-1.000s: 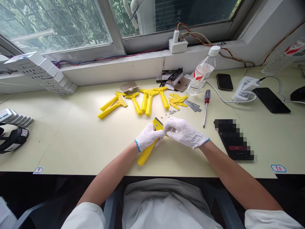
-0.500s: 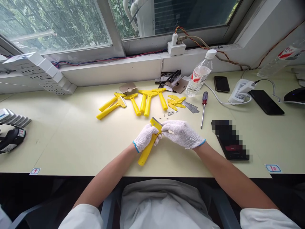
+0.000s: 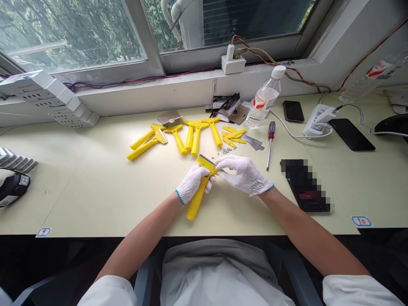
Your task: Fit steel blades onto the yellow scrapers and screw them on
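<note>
Clear bottle (white cap, red-marked label), two dark phones, white power strip, white socket box on sill

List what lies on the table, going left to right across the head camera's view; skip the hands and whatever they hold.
White boxes → yellow scrapers → loose yellow plates → grey blades → screwdriver → small phone → white power strip → large black phone.

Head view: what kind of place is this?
Likely a small assembly workstation by a window: a numbered table, yellow scrapers, a screwdriver and a pile of small screws on it.
</note>
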`<state>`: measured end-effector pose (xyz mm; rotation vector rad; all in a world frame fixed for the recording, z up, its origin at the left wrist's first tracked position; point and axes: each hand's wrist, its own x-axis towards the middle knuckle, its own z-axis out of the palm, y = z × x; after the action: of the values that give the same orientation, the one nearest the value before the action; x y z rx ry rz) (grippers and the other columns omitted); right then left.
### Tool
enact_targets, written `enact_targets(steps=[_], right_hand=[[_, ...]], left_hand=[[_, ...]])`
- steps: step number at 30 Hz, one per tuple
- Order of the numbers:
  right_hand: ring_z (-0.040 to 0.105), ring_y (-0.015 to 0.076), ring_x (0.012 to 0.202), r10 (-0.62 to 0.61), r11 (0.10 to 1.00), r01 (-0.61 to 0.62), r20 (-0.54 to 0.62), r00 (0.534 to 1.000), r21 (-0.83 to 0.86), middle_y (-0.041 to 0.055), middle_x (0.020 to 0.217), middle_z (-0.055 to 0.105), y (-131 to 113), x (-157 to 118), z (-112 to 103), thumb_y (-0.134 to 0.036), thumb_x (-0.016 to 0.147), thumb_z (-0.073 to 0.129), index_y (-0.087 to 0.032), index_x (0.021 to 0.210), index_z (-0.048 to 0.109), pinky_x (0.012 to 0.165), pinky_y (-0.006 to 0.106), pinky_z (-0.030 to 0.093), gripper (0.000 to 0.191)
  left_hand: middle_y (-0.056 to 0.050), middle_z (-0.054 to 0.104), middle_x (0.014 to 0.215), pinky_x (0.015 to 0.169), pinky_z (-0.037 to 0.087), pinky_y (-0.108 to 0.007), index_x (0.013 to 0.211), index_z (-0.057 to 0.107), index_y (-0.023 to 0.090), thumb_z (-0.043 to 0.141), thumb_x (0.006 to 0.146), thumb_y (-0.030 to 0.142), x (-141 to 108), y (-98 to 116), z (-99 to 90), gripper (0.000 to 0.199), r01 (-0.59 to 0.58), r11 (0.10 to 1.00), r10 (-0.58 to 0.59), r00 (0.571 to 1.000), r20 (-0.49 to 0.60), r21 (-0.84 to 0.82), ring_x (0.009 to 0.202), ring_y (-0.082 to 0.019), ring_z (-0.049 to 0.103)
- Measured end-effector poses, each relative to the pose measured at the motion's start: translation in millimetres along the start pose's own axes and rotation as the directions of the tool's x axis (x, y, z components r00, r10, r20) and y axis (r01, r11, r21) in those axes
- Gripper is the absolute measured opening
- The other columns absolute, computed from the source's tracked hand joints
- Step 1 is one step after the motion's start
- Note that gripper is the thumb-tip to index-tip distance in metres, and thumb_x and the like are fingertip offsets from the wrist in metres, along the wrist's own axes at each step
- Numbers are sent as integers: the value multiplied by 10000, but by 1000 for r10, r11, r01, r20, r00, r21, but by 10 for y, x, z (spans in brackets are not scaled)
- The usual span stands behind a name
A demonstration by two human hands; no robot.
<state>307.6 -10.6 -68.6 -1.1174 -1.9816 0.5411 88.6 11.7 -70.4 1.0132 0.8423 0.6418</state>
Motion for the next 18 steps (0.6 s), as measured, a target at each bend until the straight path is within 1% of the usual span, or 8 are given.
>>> enact_targets(steps=[2, 4, 6, 7, 9, 12, 14, 18], right_hand=[[735, 269, 1087, -37, 994, 40, 37, 999, -103, 83, 1111, 798, -31, 17, 8, -223, 975, 687, -257, 1014, 805, 1002, 445, 586, 129], [710, 268, 1030, -3, 975, 22, 89, 996, -220, 92, 1042, 770, -59, 28, 21, -245, 986, 689, -246, 985, 796, 975, 436, 571, 106], [702, 256, 1007, 54, 959, -19, 116, 992, -283, 92, 1027, 753, -75, 30, 34, -293, 1013, 690, -233, 983, 784, 974, 429, 570, 116], [702, 245, 1015, 74, 955, -36, 120, 990, -294, 90, 1058, 751, -79, 27, 38, -325, 1029, 691, -222, 1015, 776, 984, 428, 576, 135], [705, 228, 1062, 94, 952, -55, 117, 989, -301, 95, 1183, 742, -85, 20, 41, -394, 1059, 687, -201, 1142, 755, 997, 433, 597, 221], [700, 227, 1164, 119, 945, -77, 117, 986, -317, 116, 1382, 692, -106, 8, 37, -441, 1081, 673, -212, 1326, 707, 1017, 442, 620, 337], [699, 235, 1189, 131, 941, -86, 119, 984, -327, 123, 1420, 678, -127, 6, 37, -430, 1083, 674, -218, 1359, 699, 1027, 448, 623, 349], [698, 239, 1199, 146, 937, -96, 127, 981, -337, 128, 1427, 675, -165, 4, 50, -423, 1081, 678, -215, 1364, 698, 1034, 452, 622, 352]], left_hand=[[-44, 675, 757, 496, 486, -286, 871, 656, 148, 587, 847, 339, -6, 5, 14, 205, 0, 1000, 0, 1000, 1, 22, 482, -123, 548], [-46, 667, 727, 503, 487, -285, 832, 651, 148, 582, 854, 339, -6, -3, 26, 204, -10, 998, 10, 1000, -5, 56, 482, -123, 549], [-44, 659, 700, 498, 486, -285, 825, 651, 150, 581, 858, 343, -4, -25, 35, 208, -20, 996, 22, 999, -26, 84, 481, -130, 555], [-42, 659, 694, 494, 486, -287, 839, 654, 152, 583, 859, 346, -1, -39, 37, 208, -22, 996, 25, 999, -37, 91, 483, -137, 560], [-36, 663, 687, 485, 485, -288, 880, 660, 154, 582, 864, 349, 2, -68, 39, 210, -23, 995, 29, 998, -52, 101, 482, -147, 568], [-34, 664, 661, 489, 482, -283, 880, 661, 155, 573, 889, 355, 6, -109, 37, 218, -31, 988, 41, 997, -59, 151, 469, -149, 570], [-32, 658, 635, 500, 487, -279, 859, 657, 161, 570, 904, 359, 7, -130, 38, 221, -43, 981, 57, 996, -68, 191, 469, -151, 576], [-14, 617, 546, 506, 477, -259, 808, 634, 178, 553, 915, 347, 3, -140, 59, 216, -55, 962, 81, 993, -86, 267, 454, -147, 561]])
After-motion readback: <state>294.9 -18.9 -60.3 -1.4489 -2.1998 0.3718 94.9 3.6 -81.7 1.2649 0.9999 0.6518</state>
